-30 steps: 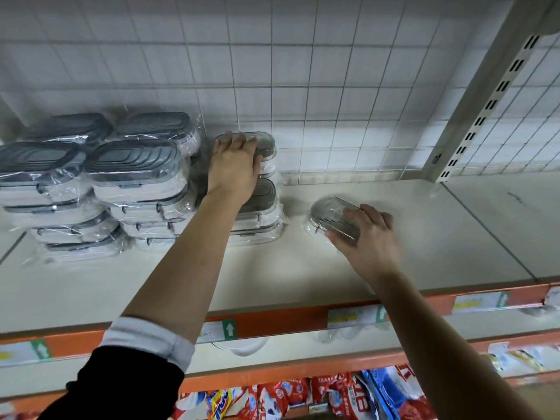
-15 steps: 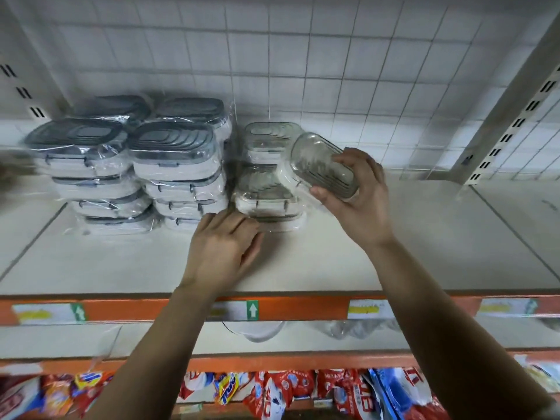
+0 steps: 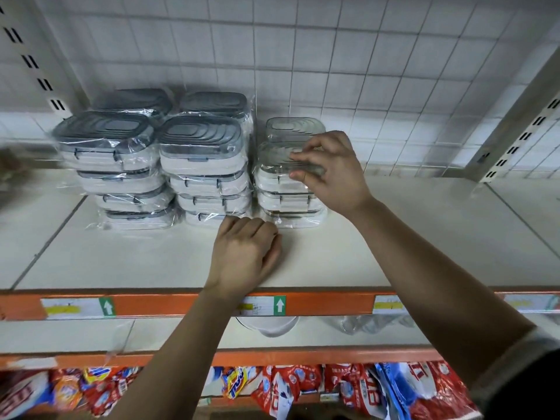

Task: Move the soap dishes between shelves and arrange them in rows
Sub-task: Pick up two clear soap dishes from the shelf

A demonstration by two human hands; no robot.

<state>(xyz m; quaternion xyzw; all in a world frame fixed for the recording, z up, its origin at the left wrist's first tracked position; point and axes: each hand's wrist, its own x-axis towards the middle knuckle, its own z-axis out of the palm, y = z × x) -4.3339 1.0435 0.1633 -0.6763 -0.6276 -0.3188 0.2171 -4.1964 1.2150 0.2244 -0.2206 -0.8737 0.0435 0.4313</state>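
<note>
Pinching the top soap dish by its right end, your right hand has its thumb low and its curled fingers over the lid. That dish is a rounded rectangle with a smoky, see-through lid stepped in concentric ridges over a white base. It lies on the right stack of like dishes near the middle of the upper shelf. Behind it one more clear lid shows; what lies under that lid is hidden.

Your left hand rests palm down on the shelf just in front of the stacks, fingers curled under and nothing visible in it; its fingertips are out of sight.

To the left stand the wrapped stacks, darker grey lids on white bases, bundled in crinkled glossy film that blurs their edges. No soap or other contents can be made out in any dish.

The shelf is smooth and pale, with an orange front rail carrying paper labels too blurred to read. Behind are a white wire grid and a slotted metal upright. On the lower shelf, a white rounded object is cut off by the rail, and red packets below are smeared.
</note>
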